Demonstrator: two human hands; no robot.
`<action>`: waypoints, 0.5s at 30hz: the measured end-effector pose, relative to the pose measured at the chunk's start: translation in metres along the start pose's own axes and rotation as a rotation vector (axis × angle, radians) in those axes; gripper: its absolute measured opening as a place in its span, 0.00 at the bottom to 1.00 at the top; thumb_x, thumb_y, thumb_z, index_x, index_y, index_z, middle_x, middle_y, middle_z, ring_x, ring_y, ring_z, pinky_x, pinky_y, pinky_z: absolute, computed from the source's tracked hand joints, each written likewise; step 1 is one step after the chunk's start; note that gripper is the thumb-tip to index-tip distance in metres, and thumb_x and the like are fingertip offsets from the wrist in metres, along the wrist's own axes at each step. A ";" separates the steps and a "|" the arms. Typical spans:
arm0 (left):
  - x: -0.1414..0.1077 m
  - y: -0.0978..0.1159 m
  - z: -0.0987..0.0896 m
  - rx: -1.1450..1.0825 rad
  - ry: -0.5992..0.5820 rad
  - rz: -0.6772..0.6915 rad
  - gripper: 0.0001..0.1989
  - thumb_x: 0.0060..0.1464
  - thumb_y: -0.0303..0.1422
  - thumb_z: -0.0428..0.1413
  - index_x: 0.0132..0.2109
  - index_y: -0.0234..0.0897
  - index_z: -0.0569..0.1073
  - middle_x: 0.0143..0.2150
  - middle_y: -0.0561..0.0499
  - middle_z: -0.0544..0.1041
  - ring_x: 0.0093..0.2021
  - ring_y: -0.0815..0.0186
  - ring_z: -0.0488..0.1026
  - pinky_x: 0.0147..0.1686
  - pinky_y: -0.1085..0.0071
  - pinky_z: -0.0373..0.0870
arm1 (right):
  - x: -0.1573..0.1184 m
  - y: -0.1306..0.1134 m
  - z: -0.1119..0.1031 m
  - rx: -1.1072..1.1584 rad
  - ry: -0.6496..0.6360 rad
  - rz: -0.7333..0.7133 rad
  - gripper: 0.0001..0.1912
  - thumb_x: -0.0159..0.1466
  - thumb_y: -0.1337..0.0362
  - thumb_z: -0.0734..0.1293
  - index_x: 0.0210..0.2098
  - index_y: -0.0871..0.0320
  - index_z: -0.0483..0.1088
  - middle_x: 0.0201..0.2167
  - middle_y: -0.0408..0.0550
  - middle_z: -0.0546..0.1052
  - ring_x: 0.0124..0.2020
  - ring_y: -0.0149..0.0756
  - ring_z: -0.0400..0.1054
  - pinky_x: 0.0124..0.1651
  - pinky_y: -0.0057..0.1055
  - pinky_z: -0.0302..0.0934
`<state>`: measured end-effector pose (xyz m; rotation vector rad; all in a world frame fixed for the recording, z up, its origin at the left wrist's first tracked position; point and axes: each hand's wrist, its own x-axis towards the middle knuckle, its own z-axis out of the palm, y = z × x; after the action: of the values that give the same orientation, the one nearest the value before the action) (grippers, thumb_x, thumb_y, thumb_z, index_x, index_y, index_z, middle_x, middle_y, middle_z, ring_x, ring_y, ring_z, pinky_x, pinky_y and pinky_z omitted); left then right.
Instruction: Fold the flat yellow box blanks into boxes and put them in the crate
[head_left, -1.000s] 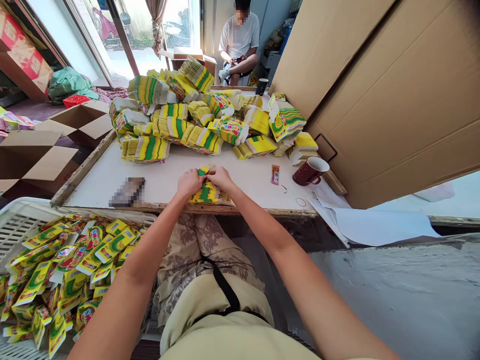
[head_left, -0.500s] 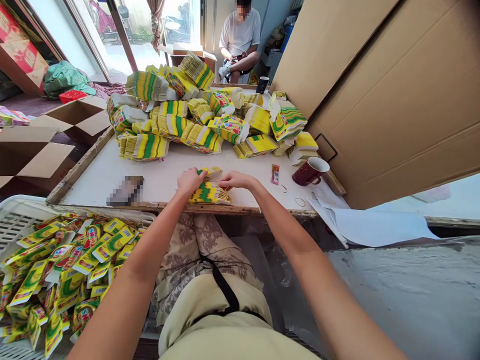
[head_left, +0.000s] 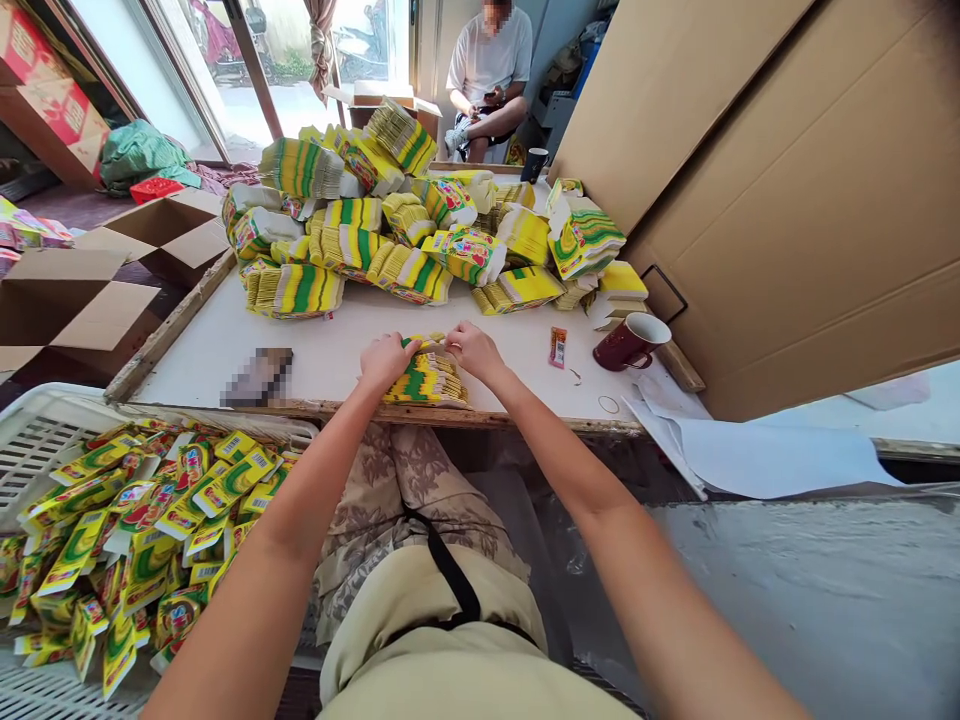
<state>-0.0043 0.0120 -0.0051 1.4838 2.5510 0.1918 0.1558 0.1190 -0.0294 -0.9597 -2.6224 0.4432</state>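
Note:
A stack of flat yellow and green printed cartons [head_left: 431, 385] lies at the table's front edge, before me. Over its far side, one small carton [head_left: 429, 343] spans the gap between my hands. My left hand [head_left: 385, 360] pinches the carton's left end with thumb and fingers. At the other end, the fingertips of my right hand [head_left: 474, 350] are closed on its whitish flap. My fingers partly hide this carton, so its exact fold cannot be made out.
Bundles of flat cartons [head_left: 352, 240] are heaped at the table's back. A maroon mug [head_left: 632, 342] and a small sachet [head_left: 557, 347] stand right; a blurred dark object [head_left: 259, 377] lies left. Left below is a white basket [head_left: 45, 410] of folded cartons. A person [head_left: 491, 70] sits behind.
My right hand has moved up and slightly away from the stack's right side to the carton's end. The left hand keeps its hold. The whole view has shifted slightly.

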 end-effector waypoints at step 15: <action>-0.002 -0.001 -0.002 0.016 0.013 0.027 0.26 0.63 0.51 0.42 0.54 0.38 0.70 0.54 0.39 0.76 0.54 0.49 0.71 0.48 0.60 0.68 | 0.039 -0.014 0.012 0.053 -0.005 0.137 0.10 0.59 0.64 0.67 0.34 0.62 0.78 0.37 0.60 0.81 0.43 0.49 0.73 0.43 0.34 0.58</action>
<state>-0.0042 0.0099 -0.0029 1.5288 2.5497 0.1855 0.1144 0.1324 -0.0280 -1.1267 -2.5454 0.5457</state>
